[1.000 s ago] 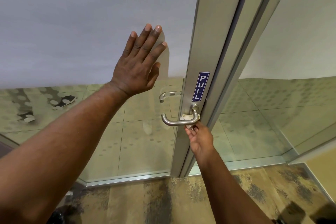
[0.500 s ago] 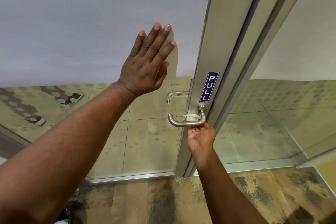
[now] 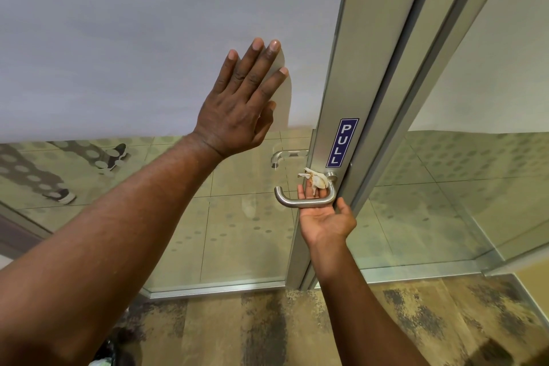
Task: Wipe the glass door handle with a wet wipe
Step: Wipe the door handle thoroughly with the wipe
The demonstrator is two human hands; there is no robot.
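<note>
A brushed metal lever handle (image 3: 300, 202) sticks out from the aluminium door stile (image 3: 350, 74), under a blue PULL sticker (image 3: 341, 142). My right hand (image 3: 325, 217) reaches up from below the handle, palm up, its fingers passing behind the lever and holding a crumpled white wet wipe (image 3: 316, 180) against the handle's neck. My left hand (image 3: 240, 107) lies flat with fingers spread on the frosted glass door panel (image 3: 133, 38), left of the stile.
A second handle (image 3: 285, 156) shows through the clear lower glass on the far side. A fixed glass panel (image 3: 463, 187) stands to the right of the door frame. Patterned carpet (image 3: 267, 330) covers the floor below. Someone's shoes (image 3: 64, 196) show through the glass at left.
My right hand has slid up behind the lever, lifting the wipe toward the handle's neck. The view has shifted slightly; my left hand stays pressed on the glass.
</note>
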